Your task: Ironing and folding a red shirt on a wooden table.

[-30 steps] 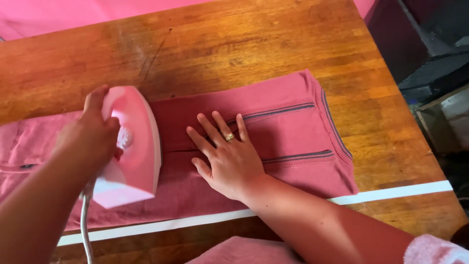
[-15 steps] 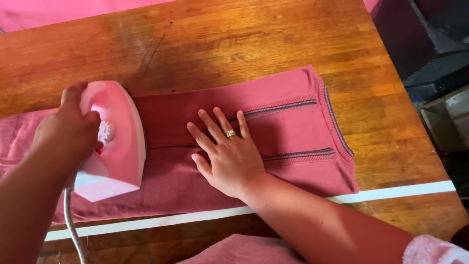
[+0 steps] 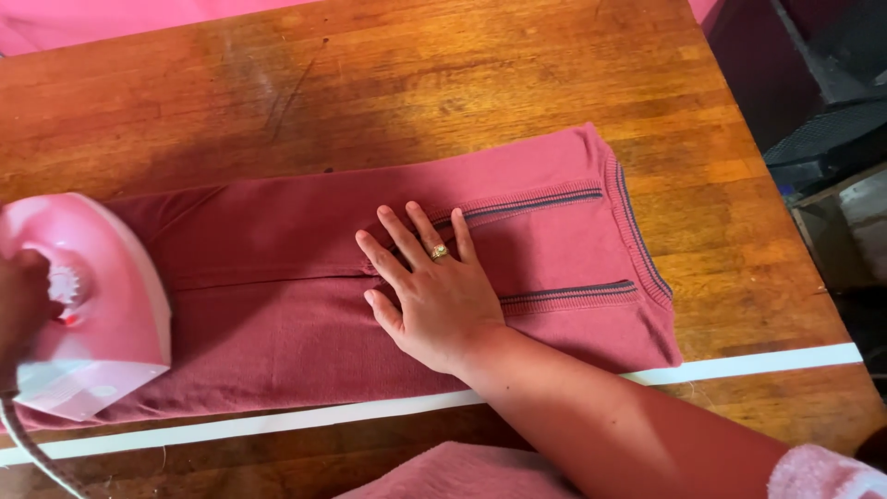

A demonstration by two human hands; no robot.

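A dusty-red folded garment with dark striped ribbed edges lies flat on a wooden table. My right hand, a ring on one finger, presses flat on the garment near its middle, fingers spread. At the far left edge my left hand grips the handle of a pink electric iron, which rests sole-down on the garment's left end. Most of my left hand is cut off by the frame.
A white tape strip runs along the table near its front edge. The iron's grey cord trails off at the lower left. More pink cloth lies at the bottom. Dark objects stand past the table's right edge.
My left hand has slid the iron leftward along the garment, almost out of view, uncovering more cloth. My right hand has stayed pressed in place.
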